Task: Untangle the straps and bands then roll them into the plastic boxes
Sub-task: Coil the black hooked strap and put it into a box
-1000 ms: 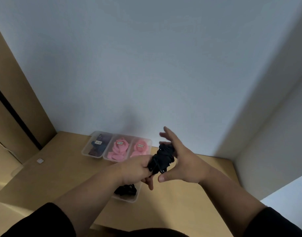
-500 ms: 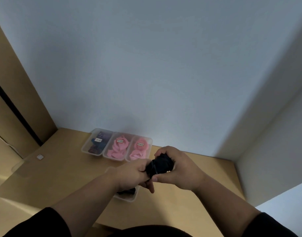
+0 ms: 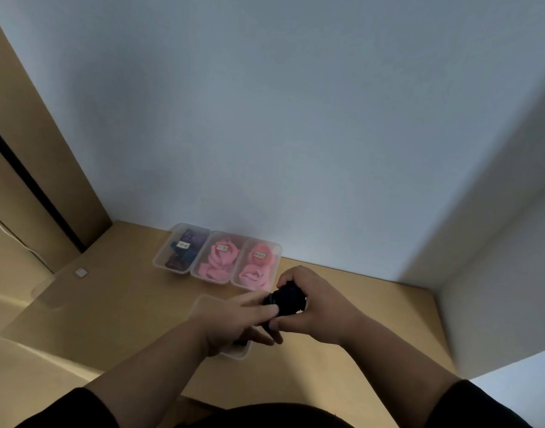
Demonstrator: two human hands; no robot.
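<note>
The black strap [image 3: 287,299], loose and spilling a second ago, is now a tight roll above the near box [image 3: 234,352], so it is probably ready to drop in. The right hand [image 3: 314,304] has closed around it; the left hand [image 3: 234,316] pinches its edge. Behind that box stand three filled boxes [image 3: 217,259]: one dark, two pink.

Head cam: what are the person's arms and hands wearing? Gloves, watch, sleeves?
Both hands, left hand and right hand, are bare: no gloves, and no rings or watch visible. Forearms are bare too. Dark, apparently black sleeves are pushed up near the elbows, left sleeve and right sleeve.
</note>
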